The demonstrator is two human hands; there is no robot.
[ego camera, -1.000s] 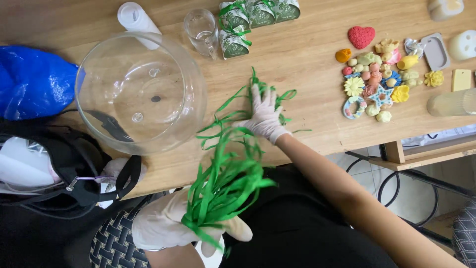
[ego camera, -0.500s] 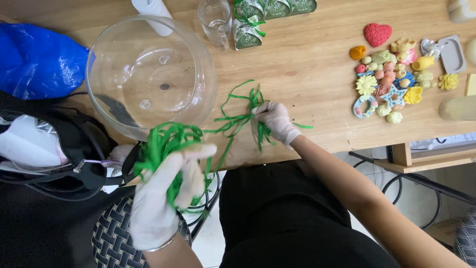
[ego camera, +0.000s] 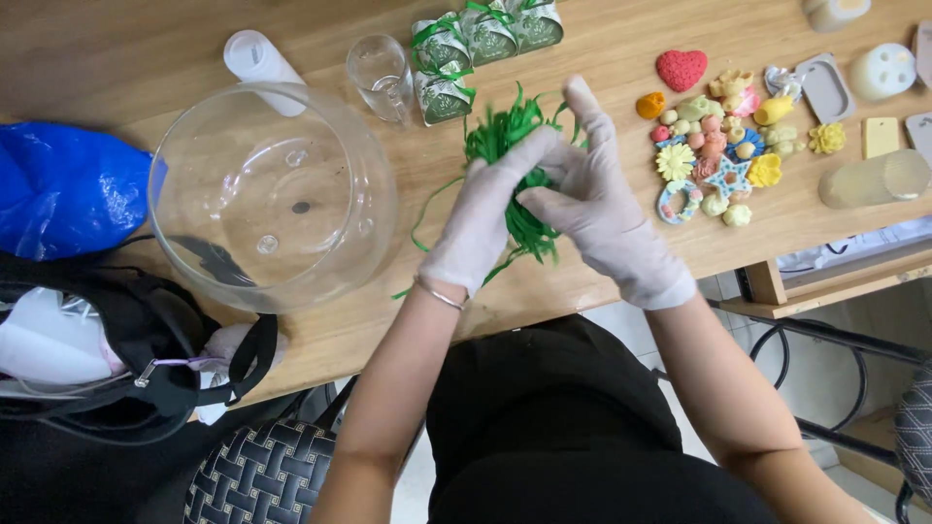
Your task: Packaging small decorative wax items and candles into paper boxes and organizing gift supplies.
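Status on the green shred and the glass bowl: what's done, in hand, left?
Done: the green paper shred is bunched into one clump, with a few strands trailing on the wooden table.
In hand: left hand and right hand, both gloved, hold the clump between them above the table.
Left: the glass bowl holds no shred; the small coloured shapes lie loose beside it.

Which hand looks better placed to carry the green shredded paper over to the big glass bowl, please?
Probably the left hand: it wraps the green shredded paper on the side facing the glass bowl. The right hand grips from the far side.
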